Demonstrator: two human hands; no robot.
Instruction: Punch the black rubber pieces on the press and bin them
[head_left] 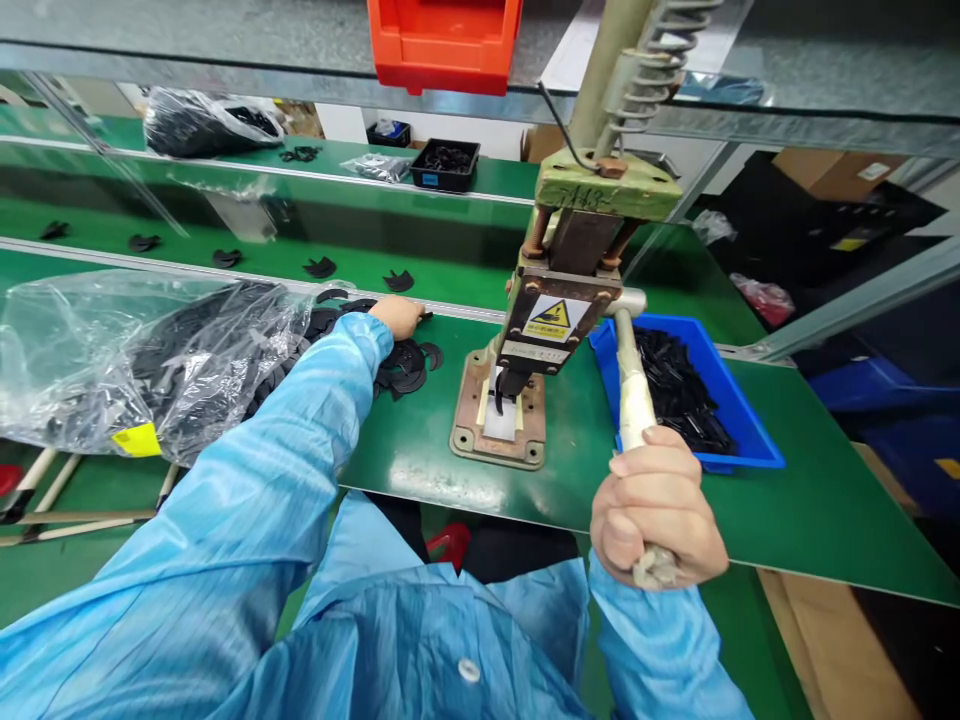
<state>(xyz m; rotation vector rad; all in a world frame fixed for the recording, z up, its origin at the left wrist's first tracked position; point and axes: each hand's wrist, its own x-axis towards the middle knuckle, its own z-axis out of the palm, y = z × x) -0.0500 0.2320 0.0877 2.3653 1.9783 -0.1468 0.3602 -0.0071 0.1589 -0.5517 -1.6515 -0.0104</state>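
Right hand [656,505] wrapped in a tight fist around the taped end of the press lever [634,400], thumb on top, fingers fully closed about it. Lever running up and away from the fist to the head of the hand press [570,300], joined there just beside the yellow warning label [550,318]. Press standing on a worn base plate [499,415] on the green bench top [420,450], spring and column rising above it. Under the press head, one dark curved piece [500,392] lying on a pale pad, punch just above it.

Left hand [397,315] stretched out left of the press and farther back, resting on the pile of black crescent-shaped parts [409,365]; fingers curled down onto the pile, grip on any single part impossible to tell. Light blue sleeve [300,430] covering the arm up to the wrist.

Left of the press, beyond the pile, a clear plastic bag [112,360] full of the same black parts, yellow tag at its lower edge. Right of the press, just beside the lever, a blue tray [720,400] holding black pieces. Behind the press, a green conveyor belt [262,255] with single black parts spaced along it. Above the press, an orange bin [442,40] on the upper shelf.
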